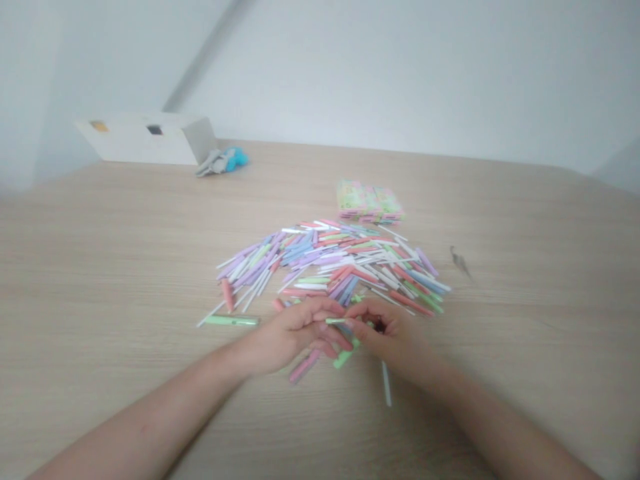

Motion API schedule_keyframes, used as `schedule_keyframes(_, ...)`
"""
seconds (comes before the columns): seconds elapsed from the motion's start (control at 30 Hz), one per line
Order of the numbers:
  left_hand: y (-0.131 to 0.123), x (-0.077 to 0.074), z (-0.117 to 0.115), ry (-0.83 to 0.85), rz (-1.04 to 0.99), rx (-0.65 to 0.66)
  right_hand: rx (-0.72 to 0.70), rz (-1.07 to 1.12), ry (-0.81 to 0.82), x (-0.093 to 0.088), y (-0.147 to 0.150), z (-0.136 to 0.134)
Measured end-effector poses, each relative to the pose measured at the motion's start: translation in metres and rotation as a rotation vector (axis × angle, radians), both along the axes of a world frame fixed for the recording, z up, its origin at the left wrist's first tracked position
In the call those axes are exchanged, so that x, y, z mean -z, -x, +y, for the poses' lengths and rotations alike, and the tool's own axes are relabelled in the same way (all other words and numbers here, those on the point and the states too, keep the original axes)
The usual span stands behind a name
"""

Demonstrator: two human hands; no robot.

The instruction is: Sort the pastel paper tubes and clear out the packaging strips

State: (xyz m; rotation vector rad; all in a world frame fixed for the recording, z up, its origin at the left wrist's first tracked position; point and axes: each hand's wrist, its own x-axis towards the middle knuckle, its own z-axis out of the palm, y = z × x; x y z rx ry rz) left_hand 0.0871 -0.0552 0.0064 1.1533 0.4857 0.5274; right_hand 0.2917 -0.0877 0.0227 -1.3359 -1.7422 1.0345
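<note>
A heap of pastel pen parts point(340, 263), pink, purple, green, blue and white, lies spread on the wooden table point(100, 267). Both my hands meet at its near edge. My left hand point(295, 330) is closed, with a pink barrel point(305, 367) sticking out below its fingers. My right hand point(385, 330) is closed too. Between the fingertips of both hands sits a small green piece point(335, 321), held from each side. A white refill point(386, 383) lies under my right wrist. A finished-looking green pen point(231, 321) lies alone to the left.
A stack of pastel printed packets point(369, 201) sits just behind the heap. At the far left stands a white cardboard box point(150, 138) with a grey and blue object point(223, 161) beside it. A small dark scrap point(459, 259) lies to the right.
</note>
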Motion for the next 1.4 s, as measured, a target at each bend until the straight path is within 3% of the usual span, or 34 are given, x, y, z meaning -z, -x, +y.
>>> schedule_keyframes(0.2, -0.002, -0.001, -0.003, -0.230, 0.180, -0.051, -0.007, 0.088, 0.047, -0.001, 0.000, 0.000)
schedule_keyframes(0.4, -0.005, -0.008, -0.005, -0.529, 0.300, -0.234, 0.002, 0.129, 0.069, 0.002, 0.000, 0.000)
schedule_keyframes(0.57, -0.005, -0.013, -0.006, -0.636, 0.332, -0.296, 0.029, 0.155, 0.089, 0.001, 0.001, 0.001)
schedule_keyframes(0.87, -0.006, -0.008, -0.006, -0.605, 0.305, -0.305, 0.027, 0.151, 0.062, 0.002, 0.002, 0.001)
schedule_keyframes(1.03, -0.009, -0.010, -0.007, -0.538, 0.320, -0.413, 0.020, 0.209, 0.115, 0.005, 0.003, 0.002)
schedule_keyframes(1.23, -0.008, -0.021, -0.005, -0.310, 0.227, -0.561, 0.264, 0.594, 0.226, 0.011, -0.003, 0.012)
schedule_keyframes(1.4, -0.007, -0.026, -0.005, -0.299, 0.181, -0.585, 0.375, 0.758, 0.186, 0.011, -0.005, 0.018)
